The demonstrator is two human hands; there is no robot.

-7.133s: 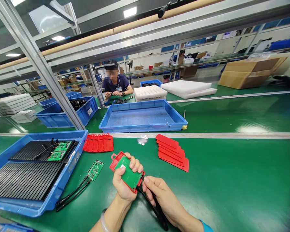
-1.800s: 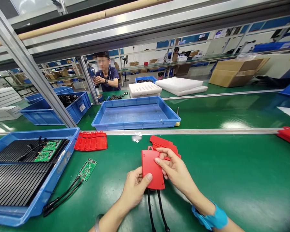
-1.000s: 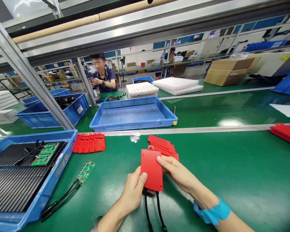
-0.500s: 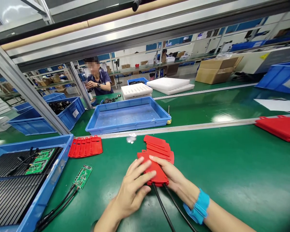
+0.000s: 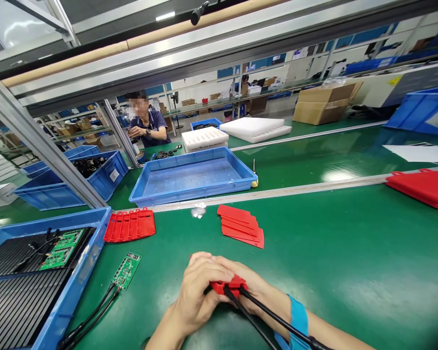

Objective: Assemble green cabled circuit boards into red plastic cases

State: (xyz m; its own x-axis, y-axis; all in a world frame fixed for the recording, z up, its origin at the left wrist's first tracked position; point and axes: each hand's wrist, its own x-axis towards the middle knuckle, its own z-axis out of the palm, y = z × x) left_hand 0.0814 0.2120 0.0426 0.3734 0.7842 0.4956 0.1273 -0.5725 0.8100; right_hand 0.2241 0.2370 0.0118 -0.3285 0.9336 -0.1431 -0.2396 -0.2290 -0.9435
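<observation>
Red case (image 5: pixel 234 280) with black cables (image 5: pixel 277 318), sitting above counter (image 5: pixel 321 243).
Left hand (image 5: pixel 199 288) is wrapping curled fingers (image 5: pixel 209 270) over its top; right hand (image 5: pixel 255 281) is cupping its right side, fingers mostly hidden.

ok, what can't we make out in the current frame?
All in the head view:
Most of the red case: covered by the left hand and right hand.
Far ends of the black cables: cut off by the bottom edge.
Red stack: cut off by the right edge.
Markings on the loose circuit board: too small to read.
</observation>
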